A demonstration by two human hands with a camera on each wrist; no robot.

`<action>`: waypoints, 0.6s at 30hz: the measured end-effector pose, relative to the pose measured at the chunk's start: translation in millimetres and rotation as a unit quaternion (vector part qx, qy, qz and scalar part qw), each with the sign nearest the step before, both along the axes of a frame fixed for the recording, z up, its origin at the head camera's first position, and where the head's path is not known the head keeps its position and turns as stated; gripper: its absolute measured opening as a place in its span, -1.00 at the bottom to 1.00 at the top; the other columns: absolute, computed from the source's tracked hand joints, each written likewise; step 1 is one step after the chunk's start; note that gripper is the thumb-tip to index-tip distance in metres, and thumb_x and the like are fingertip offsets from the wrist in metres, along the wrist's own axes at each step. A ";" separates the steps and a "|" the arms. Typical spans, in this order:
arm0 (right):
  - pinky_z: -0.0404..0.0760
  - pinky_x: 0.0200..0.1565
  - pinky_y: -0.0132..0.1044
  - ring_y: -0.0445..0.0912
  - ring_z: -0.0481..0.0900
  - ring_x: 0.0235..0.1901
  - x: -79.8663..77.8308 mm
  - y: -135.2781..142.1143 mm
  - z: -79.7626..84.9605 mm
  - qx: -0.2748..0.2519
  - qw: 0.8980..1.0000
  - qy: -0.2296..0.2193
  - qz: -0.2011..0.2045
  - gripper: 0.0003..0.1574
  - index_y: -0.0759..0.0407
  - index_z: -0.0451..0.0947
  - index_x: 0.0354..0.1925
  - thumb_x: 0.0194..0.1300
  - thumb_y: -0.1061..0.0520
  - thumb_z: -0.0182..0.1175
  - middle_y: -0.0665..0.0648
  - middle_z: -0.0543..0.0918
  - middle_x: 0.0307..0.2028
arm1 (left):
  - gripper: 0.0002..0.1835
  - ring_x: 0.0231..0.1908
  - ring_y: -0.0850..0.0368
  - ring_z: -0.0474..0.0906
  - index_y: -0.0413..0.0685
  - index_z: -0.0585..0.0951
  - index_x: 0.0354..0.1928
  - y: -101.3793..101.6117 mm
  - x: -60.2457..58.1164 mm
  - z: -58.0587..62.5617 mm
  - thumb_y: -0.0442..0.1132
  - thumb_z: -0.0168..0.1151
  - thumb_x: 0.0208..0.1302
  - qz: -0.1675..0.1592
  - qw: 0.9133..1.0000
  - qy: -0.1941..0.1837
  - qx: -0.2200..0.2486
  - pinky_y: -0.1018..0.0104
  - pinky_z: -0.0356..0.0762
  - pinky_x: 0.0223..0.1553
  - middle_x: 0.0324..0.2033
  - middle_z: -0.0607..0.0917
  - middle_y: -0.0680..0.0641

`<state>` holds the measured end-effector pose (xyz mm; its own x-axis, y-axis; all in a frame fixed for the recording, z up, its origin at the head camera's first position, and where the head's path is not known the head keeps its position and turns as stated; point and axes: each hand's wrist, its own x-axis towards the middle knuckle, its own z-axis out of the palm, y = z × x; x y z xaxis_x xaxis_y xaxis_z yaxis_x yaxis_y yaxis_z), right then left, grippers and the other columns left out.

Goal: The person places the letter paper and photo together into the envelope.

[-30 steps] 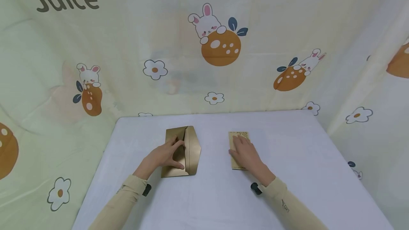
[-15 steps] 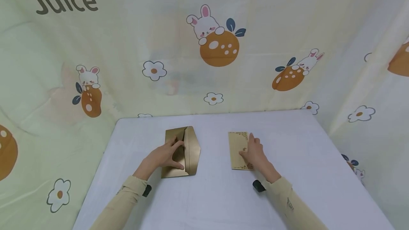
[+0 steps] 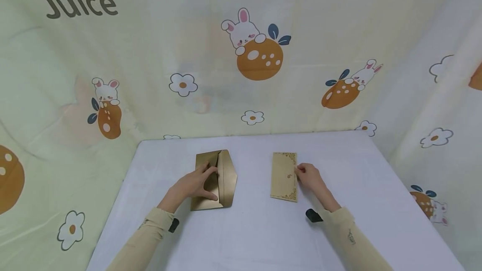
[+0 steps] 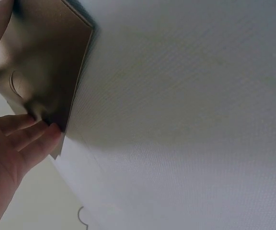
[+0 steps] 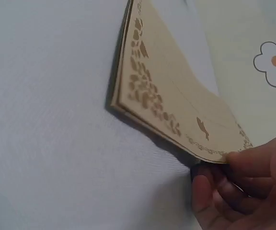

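In the head view a gold paper envelope (image 3: pixel 227 179) lies on the table at left, its pointed flap folded out to the right. My left hand (image 3: pixel 192 184) grips its pocket with thumb and fingers spread apart, and a dark slit shows at the mouth. From the left wrist, the envelope (image 4: pixel 47 52) bulges between the fingers. To the right is a cream folded card (image 3: pixel 282 177) with brown floral corners. My right hand (image 3: pixel 310 177) pinches its right edge. In the right wrist view the card (image 5: pixel 181 100) tilts and bends up at the thumb, layers showing along its edge.
The table (image 3: pixel 248 229) has a white cover. Behind it and along both sides hangs a cream curtain (image 3: pixel 158 53) printed with rabbits, oranges and flowers. Black wrist devices sit under the left sleeve (image 3: pixel 150 225) and the right sleeve (image 3: pixel 340 221).
My right hand has slid off the card's face to its right edge and now pinches it there, uncovering the card's printed face. The left hand and envelope stay put.
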<state>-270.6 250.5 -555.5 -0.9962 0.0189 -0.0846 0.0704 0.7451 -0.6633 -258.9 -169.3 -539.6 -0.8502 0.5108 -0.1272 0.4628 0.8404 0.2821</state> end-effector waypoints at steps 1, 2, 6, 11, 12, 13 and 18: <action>0.44 -0.49 -0.34 -0.10 0.49 -0.50 -0.2 1.2 -0.3 -0.009 1.000 0.000 0.000 -0.69 0.38 0.53 -0.16 0.33 0.15 0.01 0.22 0.62 -0.42 | -0.05 0.09 -0.17 0.44 0.33 0.21 0.21 -0.1 0.1 0.2 0.49 0.23 -0.29 0.001 1.000 -0.001 -0.001 -0.03 0.50 -0.07 0.34 0.13 -0.26; 0.44 -0.50 -0.35 -0.11 0.49 -0.52 -0.4 2.3 -0.5 -0.019 1.000 0.000 -0.001 -0.69 0.37 0.54 -0.15 0.34 0.14 0.00 0.21 0.62 -0.44 | -0.05 0.10 -0.16 0.44 0.33 0.21 0.22 -0.3 0.3 0.3 0.49 0.23 -0.28 0.002 1.000 -0.002 -0.003 -0.03 0.49 -0.06 0.35 0.13 -0.25; 0.50 -0.51 -0.32 -0.09 0.54 -0.53 -0.8 4.6 2.6 -0.077 0.997 0.015 0.008 -0.68 0.39 0.53 -0.09 0.35 0.17 0.01 0.25 0.63 -0.44 | -0.04 0.11 -0.17 0.43 0.33 0.21 0.23 -0.7 0.2 0.0 0.49 0.22 -0.29 0.003 1.000 0.000 -0.004 -0.04 0.48 -0.03 0.35 0.14 -0.25; 0.63 -0.39 -0.15 -0.12 0.59 -0.52 -2.2 0.6 9.9 -0.166 0.985 0.036 0.022 -0.65 0.44 0.49 -0.02 0.34 0.20 0.04 0.33 0.64 -0.37 | -0.03 0.08 -0.16 0.45 0.33 0.21 0.23 -0.7 0.3 0.1 0.50 0.22 -0.30 0.003 1.000 0.001 -0.005 -0.03 0.49 -0.05 0.35 0.14 -0.26; 0.63 -0.37 -0.13 -0.13 0.59 -0.53 -2.9 -1.0 10.8 -0.182 0.982 0.037 0.023 -0.64 0.45 0.48 -0.02 0.33 0.20 0.05 0.35 0.64 -0.37 | -0.04 0.07 -0.15 0.46 0.34 0.21 0.22 -0.6 0.3 0.2 0.51 0.21 -0.30 0.003 1.000 0.002 -0.006 -0.02 0.50 -0.06 0.34 0.14 -0.26; 0.63 -0.37 -0.11 -0.15 0.59 -0.54 -3.6 -2.7 11.5 -0.191 0.980 0.039 0.027 -0.64 0.46 0.47 -0.02 0.33 0.20 0.05 0.36 0.64 -0.37 | -0.04 0.04 -0.15 0.48 0.33 0.21 0.22 -0.6 0.3 0.3 0.50 0.21 -0.30 0.001 1.000 0.003 -0.004 -0.02 0.51 -0.08 0.34 0.15 -0.26; 0.64 -0.39 -0.18 -0.19 0.58 -0.55 -5.9 -12.9 12.7 -0.215 0.975 0.037 0.036 -0.62 0.52 0.45 -0.01 0.32 0.22 0.05 0.42 0.63 -0.34 | -0.04 0.06 -0.16 0.47 0.35 0.21 0.22 -0.5 -0.5 -0.7 0.51 0.21 -0.30 0.000 1.000 0.002 0.001 -0.02 0.51 -0.09 0.34 0.14 -0.26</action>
<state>-276.5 237.6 -542.8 -0.9974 -0.0726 0.0031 -0.0319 0.3986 -0.9166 -259.4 -169.8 -540.3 -0.8506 0.5113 -0.1231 0.4641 0.8398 0.2816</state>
